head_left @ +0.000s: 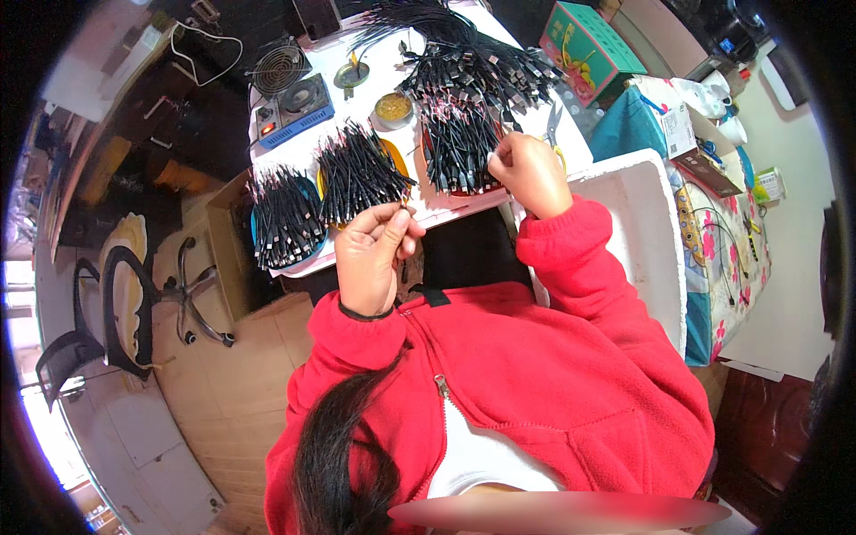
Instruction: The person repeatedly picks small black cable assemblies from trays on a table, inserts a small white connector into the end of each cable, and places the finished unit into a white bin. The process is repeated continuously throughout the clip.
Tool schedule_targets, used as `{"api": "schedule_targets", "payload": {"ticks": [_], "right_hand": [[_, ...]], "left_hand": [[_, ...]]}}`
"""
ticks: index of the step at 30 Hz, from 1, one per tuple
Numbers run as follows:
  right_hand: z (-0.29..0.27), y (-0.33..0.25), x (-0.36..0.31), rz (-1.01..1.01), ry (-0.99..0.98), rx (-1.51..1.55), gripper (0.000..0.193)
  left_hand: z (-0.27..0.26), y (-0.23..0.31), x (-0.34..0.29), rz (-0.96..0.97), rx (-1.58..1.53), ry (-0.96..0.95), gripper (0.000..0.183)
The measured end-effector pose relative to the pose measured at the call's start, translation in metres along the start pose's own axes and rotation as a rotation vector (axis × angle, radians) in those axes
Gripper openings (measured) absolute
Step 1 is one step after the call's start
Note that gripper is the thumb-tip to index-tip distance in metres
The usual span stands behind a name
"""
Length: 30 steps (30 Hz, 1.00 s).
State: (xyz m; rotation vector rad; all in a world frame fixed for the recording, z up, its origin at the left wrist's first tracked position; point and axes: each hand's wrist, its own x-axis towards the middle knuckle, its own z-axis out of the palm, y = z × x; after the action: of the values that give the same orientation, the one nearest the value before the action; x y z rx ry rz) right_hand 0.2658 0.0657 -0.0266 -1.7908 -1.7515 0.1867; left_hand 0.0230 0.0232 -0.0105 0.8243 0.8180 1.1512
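Note:
My left hand (371, 256) is closed in a pinch in front of the middle bundle, with a tiny dark and golden piece at its fingertips, too small to name. My right hand (532, 175) has its fingers curled together beside the right bundle of short black cables (459, 147); whatever it grips is hidden. That bundle lies in a red round tray. The middle bundle of cables (361, 174) rests in a yellow tray, and the left bundle (287, 218) in a blue one. Small metal plugs show on many cable ends.
Behind the bundles sit a blue boxy device (296, 111), a small metal dish (351, 75) and a round tin of yellowish stuff (393, 109). A heap of black USB cables (481, 71) covers the far right. Scissors (555, 129) lie near my right hand, above a white foam box (637, 205).

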Motion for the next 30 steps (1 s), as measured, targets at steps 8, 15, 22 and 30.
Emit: {"api": "schedule_targets", "payload": {"ticks": [8, 15, 22, 30], "right_hand": [[-0.02, -0.078, -0.067, 0.014, -0.115, 0.559, 0.011], [-0.007, -0.102, -0.089, -0.267, 0.116, 0.319, 0.021], [-0.03, -0.103, -0.083, -0.14, -0.069, 0.593, 0.011], [-0.045, -0.106, -0.066, -0.334, 0.025, 0.565, 0.011]], "left_hand": [[0.031, -0.007, 0.007, 0.092, -0.247, 0.05, 0.014], [0.041, -0.006, -0.01, 0.172, -0.316, 0.007, 0.013], [0.029, 0.0, -0.026, 0.214, -0.154, 0.028, 0.016], [0.031, -0.002, -0.043, 0.287, 0.075, -0.049, 0.016]]}}
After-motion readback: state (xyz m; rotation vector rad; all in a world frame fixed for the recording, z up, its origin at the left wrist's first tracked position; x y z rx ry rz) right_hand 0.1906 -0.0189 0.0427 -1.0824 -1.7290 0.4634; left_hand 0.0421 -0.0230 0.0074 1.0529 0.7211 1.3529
